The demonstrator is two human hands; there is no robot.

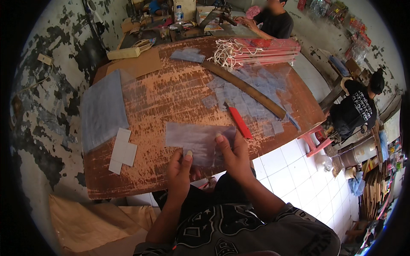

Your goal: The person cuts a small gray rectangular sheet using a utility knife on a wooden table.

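Between my hands is a translucent grey-blue plastic sheet (188,135), cut in a stepped shape and held over the table's near edge. My left hand (179,170) pinches its lower edge, thumb on top. With the thumb pressed on its face, my right hand (234,155) grips the right side; the fingers behind are mostly hidden. Just beyond my right hand lies a red-handled cutter (240,123). A pale T-shaped template (123,151) rests left of my left hand.
A large plastic sheet (104,111) covers the table's left side. Many cut plastic pieces (256,91) lie on the right under a long wooden strip (243,87). Behind them sit red-edged packs with white strings (265,51). One person (275,21) works at the far table, another (354,102) at the right.
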